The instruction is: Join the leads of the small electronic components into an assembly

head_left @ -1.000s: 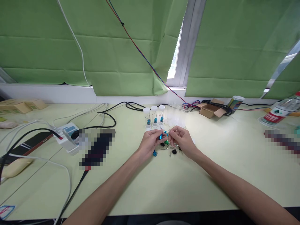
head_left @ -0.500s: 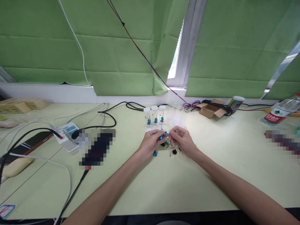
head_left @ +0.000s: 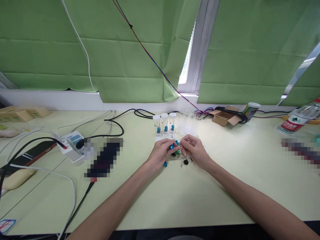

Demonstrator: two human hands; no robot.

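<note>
Our left hand [head_left: 160,152] and right hand [head_left: 193,150] meet close together over the pale green surface [head_left: 175,200]. The left fingers [head_left: 168,144] are pinched closed on a small blue capacitor [head_left: 171,146], held just above the surface between both hands. The right fingers [head_left: 183,144] are also pinched together beside it, but we cannot tell what they grip. Under the hands lie more small parts [head_left: 185,162], blue, green and black. Just behind stand three capped clear tubes [head_left: 164,125], each with a blue part inside.
</note>
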